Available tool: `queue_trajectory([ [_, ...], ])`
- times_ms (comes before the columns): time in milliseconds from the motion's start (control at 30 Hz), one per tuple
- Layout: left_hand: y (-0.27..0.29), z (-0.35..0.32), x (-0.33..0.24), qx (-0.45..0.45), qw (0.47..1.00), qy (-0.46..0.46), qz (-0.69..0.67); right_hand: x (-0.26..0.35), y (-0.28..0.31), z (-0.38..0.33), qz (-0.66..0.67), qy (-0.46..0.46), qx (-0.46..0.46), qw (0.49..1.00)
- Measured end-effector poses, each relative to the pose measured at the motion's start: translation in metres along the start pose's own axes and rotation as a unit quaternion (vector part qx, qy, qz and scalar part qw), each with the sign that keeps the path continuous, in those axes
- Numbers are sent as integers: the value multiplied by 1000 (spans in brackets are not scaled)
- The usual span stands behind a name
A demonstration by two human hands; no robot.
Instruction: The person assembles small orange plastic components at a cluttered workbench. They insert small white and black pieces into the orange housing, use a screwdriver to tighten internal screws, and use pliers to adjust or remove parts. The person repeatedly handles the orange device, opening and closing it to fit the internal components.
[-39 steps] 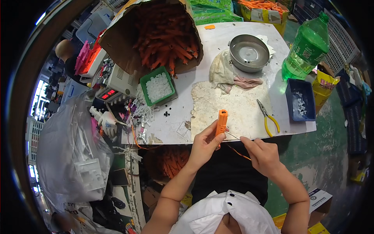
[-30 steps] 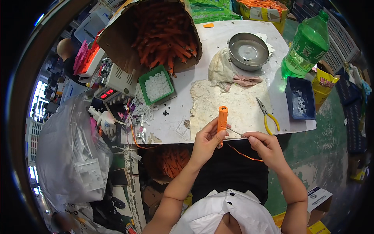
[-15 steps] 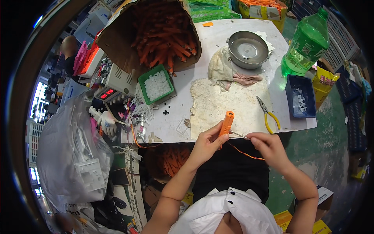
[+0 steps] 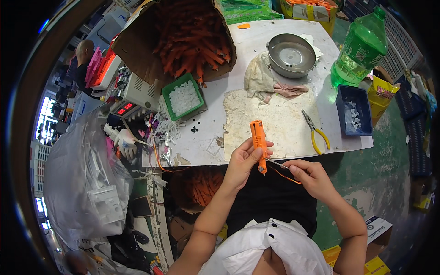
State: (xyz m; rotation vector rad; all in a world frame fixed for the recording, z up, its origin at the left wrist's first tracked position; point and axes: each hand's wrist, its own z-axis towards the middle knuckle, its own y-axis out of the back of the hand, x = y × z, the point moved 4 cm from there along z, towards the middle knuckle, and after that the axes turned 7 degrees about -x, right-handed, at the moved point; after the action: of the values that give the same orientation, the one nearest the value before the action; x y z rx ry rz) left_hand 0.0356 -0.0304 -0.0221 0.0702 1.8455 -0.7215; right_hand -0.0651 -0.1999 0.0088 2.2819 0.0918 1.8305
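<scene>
My left hand (image 4: 244, 162) is closed around a long, narrow orange plastic housing (image 4: 258, 140), held upright at the table's near edge with its inner side showing. In the pinched fingers of my right hand (image 4: 311, 177) is a thin metal tool (image 4: 277, 164); its exact kind is too small to tell. Its tip meets the lower part of the housing. A thin orange-and-yellow wire (image 4: 286, 178) runs below the tool toward my right hand. Beyond the housing lies a worn, pale work mat (image 4: 284, 117), and pliers with yellow handles (image 4: 318, 137) rest at its right side.
A cardboard box (image 4: 133, 43) of orange parts lies at the back left, beside a green tray (image 4: 170, 107) of small white pieces. A round metal bowl (image 4: 274, 64), a rag (image 4: 257, 78), a green bottle (image 4: 360, 50) and a blue tray (image 4: 354, 132) stand farther right.
My left hand has turned the orange housing, which now leans slightly left and shows its inner side. My right hand has come left and slightly down with the metal tool.
</scene>
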Motion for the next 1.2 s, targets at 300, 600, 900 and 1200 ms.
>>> queue_trajectory([
  [300,1,1,4,-24,999,-24,32,19,0,1,-87,35,-10,996],
  [600,-5,0,10,-51,994,-73,70,30,4,8,-311,320,-29,894],
  [900,-2,7,5,-71,995,-57,-26,25,1,0,-187,297,-85,932],
  [1200,-1,15,10,-39,994,-76,-61,0,15,31,93,-211,126,965],
])
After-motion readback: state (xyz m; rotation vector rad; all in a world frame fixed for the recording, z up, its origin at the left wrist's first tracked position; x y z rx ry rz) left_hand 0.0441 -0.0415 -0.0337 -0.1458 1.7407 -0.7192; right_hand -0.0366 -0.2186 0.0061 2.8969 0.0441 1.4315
